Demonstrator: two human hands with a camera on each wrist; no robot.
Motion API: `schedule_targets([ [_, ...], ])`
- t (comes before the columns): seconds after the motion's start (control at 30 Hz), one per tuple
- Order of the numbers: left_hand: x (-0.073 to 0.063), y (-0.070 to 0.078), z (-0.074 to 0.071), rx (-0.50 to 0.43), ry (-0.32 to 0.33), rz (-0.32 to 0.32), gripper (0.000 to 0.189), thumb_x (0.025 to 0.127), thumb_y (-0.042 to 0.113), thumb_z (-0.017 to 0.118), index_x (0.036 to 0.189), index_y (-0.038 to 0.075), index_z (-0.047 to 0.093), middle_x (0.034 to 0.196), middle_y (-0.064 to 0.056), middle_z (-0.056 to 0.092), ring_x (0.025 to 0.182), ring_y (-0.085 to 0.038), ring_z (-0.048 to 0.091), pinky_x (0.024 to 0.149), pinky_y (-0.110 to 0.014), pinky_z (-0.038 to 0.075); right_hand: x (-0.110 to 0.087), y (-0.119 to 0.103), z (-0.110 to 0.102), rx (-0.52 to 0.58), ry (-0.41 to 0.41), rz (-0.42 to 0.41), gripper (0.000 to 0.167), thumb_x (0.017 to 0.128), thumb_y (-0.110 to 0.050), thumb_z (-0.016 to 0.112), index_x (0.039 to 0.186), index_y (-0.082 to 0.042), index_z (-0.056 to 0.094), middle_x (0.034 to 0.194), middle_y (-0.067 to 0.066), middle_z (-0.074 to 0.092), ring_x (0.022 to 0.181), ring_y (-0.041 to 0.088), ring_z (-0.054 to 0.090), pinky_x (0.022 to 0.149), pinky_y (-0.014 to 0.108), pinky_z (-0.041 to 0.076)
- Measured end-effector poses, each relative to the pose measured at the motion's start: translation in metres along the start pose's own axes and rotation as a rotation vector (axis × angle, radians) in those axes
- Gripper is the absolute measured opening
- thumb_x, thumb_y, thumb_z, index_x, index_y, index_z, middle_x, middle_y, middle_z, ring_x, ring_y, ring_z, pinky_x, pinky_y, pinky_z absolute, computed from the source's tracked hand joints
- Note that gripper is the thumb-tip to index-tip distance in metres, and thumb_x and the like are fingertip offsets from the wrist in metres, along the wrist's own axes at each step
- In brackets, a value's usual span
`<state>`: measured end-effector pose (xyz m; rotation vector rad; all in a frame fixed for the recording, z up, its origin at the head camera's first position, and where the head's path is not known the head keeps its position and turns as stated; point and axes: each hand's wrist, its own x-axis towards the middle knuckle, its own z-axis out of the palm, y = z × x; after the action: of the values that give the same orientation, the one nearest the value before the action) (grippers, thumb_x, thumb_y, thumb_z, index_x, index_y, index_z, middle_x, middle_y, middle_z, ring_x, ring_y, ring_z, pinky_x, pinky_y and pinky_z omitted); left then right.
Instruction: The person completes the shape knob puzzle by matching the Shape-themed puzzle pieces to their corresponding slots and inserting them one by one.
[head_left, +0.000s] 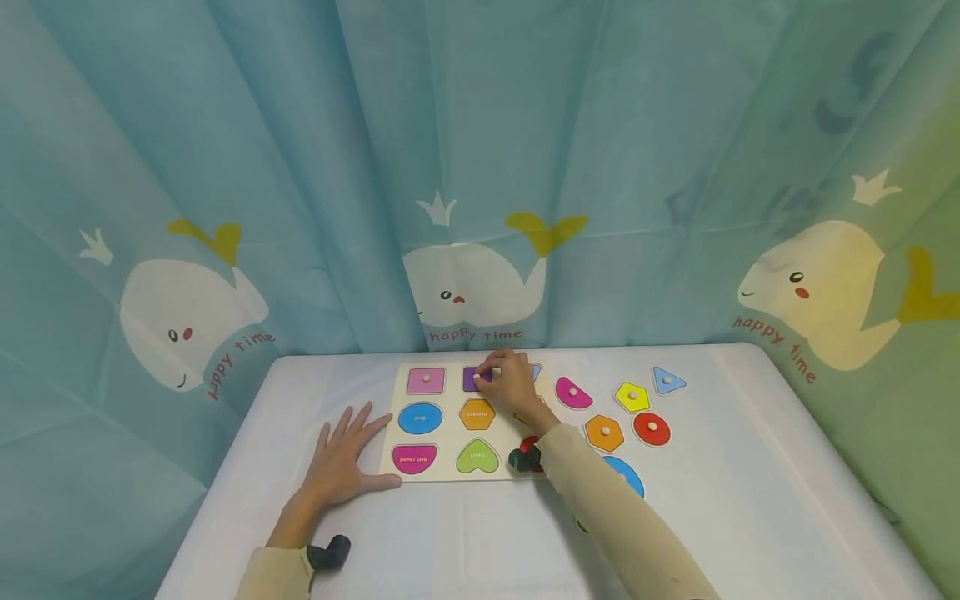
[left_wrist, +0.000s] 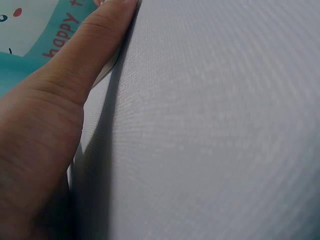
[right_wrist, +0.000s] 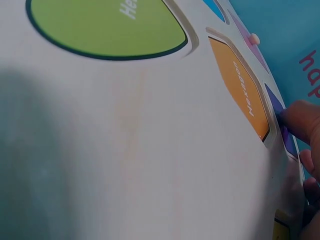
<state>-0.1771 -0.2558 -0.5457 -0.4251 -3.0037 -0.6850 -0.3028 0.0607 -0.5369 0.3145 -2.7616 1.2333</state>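
A white-covered desk (head_left: 750, 500) is seen before a teal curtain (head_left: 300, 125) printed with white whales and the words "happy time". Toward the desk's right side, loose pieces are laid out: a magenta half-round piece (head_left: 573, 393), a yellow pentagon (head_left: 632, 397), a blue triangle (head_left: 667, 381) nearest the far edge, an orange hexagon (head_left: 604, 432), a red circle (head_left: 651, 428) just beside it, and a blue oval (head_left: 628, 475) partly hidden

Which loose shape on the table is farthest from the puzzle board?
The blue triangle piece. It lies at the far right of the loose pieces, beyond the yellow pentagon piece and the red circle piece, farthest from the wooden puzzle board.
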Motion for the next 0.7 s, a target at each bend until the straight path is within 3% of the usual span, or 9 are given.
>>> schedule_targets([
  [0.27, 0.000, 0.003, -0.002, -0.011, -0.005, -0.013, 0.104, 0.067, 0.066, 0.084, 0.153, 0.019, 0.049, 0.166, -0.018, 0.031, 0.153, -0.049, 0.015, 0.116, -0.076, 0.004, 0.000, -0.001, -0.003, -0.023, -0.029, 0.001, 0.012, 0.089, -0.024, 0.079, 0.097, -0.016, 0.082, 0.127, 0.009, 0.063, 0.120, 0.035, 0.047, 0.106, 0.058, 0.034],
  [0.7, 0.001, 0.002, -0.001, -0.011, -0.018, -0.027, 0.106, 0.066, 0.068, 0.084, 0.154, 0.020, 0.049, 0.166, -0.017, 0.030, 0.153, -0.048, 0.015, 0.117, -0.075, 0.004, 0.000, 0.001, -0.040, -0.031, -0.255, -0.072, 0.045, 0.091, -0.032, 0.080, 0.132, -0.017, 0.068, 0.122, 0.007, 0.066, 0.112, 0.027, 0.058, 0.097, 0.047, 0.050],
])
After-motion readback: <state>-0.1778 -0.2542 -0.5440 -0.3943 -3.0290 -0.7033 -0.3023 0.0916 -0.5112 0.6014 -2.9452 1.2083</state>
